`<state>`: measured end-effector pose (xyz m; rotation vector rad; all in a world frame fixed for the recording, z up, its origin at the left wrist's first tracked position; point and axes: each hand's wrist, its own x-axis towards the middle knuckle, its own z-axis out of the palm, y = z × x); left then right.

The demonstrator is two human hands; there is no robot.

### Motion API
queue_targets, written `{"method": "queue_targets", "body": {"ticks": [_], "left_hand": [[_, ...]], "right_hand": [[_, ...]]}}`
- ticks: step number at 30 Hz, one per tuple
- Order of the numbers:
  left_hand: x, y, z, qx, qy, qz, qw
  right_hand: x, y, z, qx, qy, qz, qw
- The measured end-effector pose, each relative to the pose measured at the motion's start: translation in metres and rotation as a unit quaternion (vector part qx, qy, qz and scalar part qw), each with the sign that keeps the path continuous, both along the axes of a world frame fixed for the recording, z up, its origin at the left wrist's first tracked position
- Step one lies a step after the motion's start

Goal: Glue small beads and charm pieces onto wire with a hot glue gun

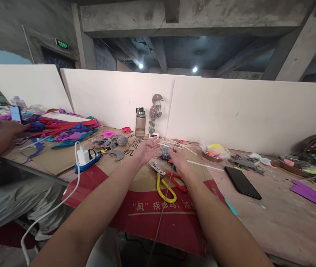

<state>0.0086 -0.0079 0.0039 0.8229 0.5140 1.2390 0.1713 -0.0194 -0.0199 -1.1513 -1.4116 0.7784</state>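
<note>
My left hand point(147, 150) is raised over the cardboard with its palm turned up and fingers stretched, nothing in it. Beside it, my right hand point(178, 158) has thumb and fingers pinched together. A thin grey cord point(162, 215) runs down from under the right hand toward my lap. Close to the right fingertips is a small teal piece point(165, 151) above a dark blue cluster; whether the fingers touch it I cannot tell. Below the hands lie scissors with yellow handles point(159, 185) and a tool with red handles point(180, 181), partly hidden by my right wrist.
A bottle point(140, 124) and a grey moon-shaped hanging ornament point(155, 111) stand by the white partition point(216, 111). A black phone point(242, 182) and a bowl point(215, 155) are rightward. On the left are a white charger point(83, 155), cloth strips point(71, 129) and another person's hand point(10, 129).
</note>
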Motion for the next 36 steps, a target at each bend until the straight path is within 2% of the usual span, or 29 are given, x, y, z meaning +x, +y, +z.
{"method": "queue_targets", "body": {"ticks": [18,25,32,36], "left_hand": [[0.002,0.001,0.002,0.005,0.011,-0.004,1.0],[0.01,0.003,-0.008,0.05,0.152,-0.005,0.987],[0.016,-0.004,-0.011,0.168,0.32,0.042,0.931],[0.016,-0.003,-0.012,0.179,0.343,0.067,0.92]], "right_hand": [[0.001,0.004,-0.004,0.017,-0.007,0.014,1.0],[0.0,-0.001,0.0,0.005,-0.016,0.013,1.0],[0.0,-0.003,0.006,0.006,-0.049,0.008,0.999],[0.0,-0.005,0.008,0.019,-0.084,0.007,0.996]]}}
